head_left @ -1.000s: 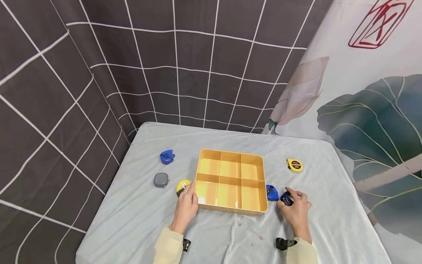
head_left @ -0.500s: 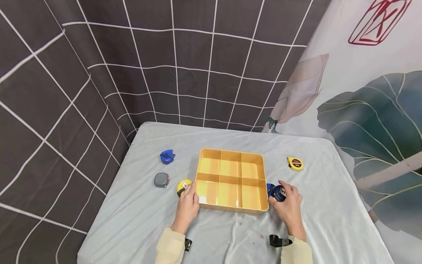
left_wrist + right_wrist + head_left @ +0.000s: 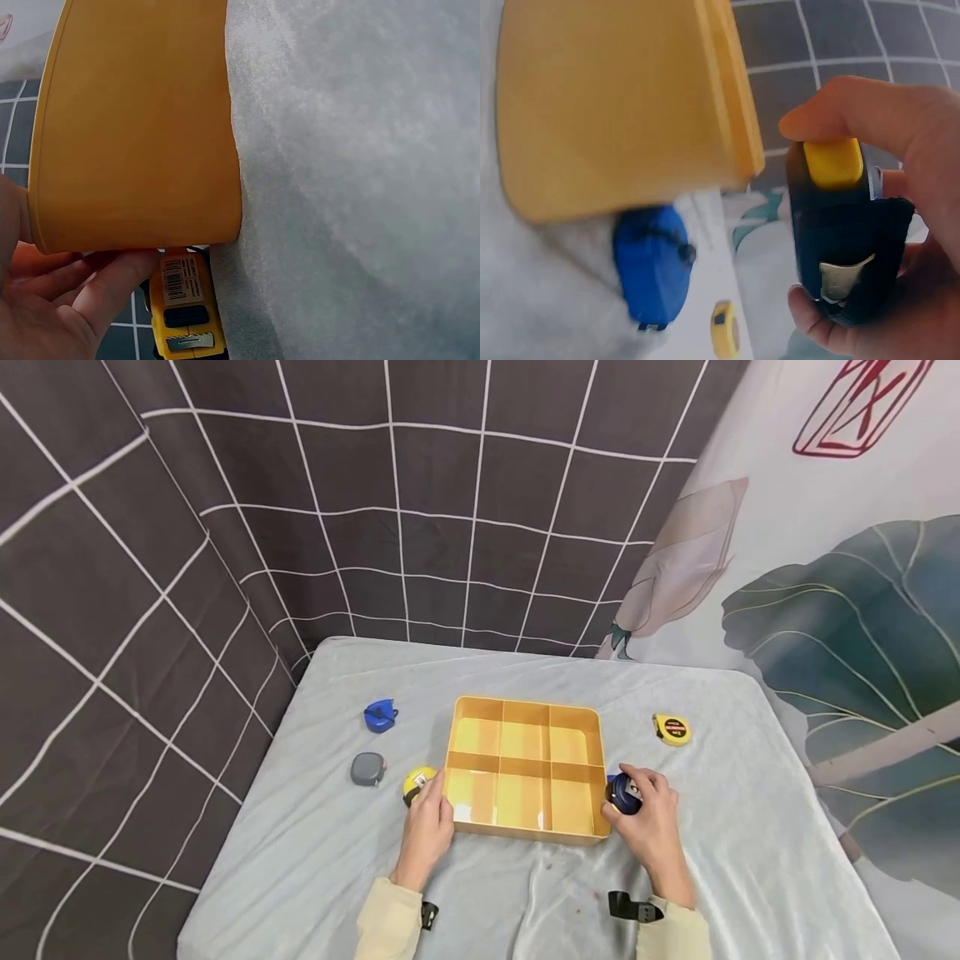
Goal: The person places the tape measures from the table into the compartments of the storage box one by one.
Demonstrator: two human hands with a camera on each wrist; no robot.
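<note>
A yellow compartment box (image 3: 525, 837) stands mid-table, its several compartments bare. My left hand (image 3: 429, 827) grips its near left corner, fingers along the outer wall. Right beside those fingers sits a yellow tape measure (image 3: 186, 300). At the box's right side, my right hand (image 3: 651, 814) holds a dark blue tape measure (image 3: 844, 232) between thumb and fingers, its yellow button near the fingertip in the right wrist view. It is raised beside the box wall. Below it, a bright blue tape measure (image 3: 652, 262) lies against the box, mostly hidden in the head view.
On the left of the cloth-covered table (image 3: 300, 860) lie another blue tape measure (image 3: 381, 716) and a grey one (image 3: 367, 769). A yellow and black tape measure (image 3: 671, 729) lies at the back right. Dark gridded curtain (image 3: 420, 543) hangs behind the table.
My right hand has lifted the dark blue tape measure and brought it left, over the bright blue one and up to the box's right wall. My left hand stays at the corner.
</note>
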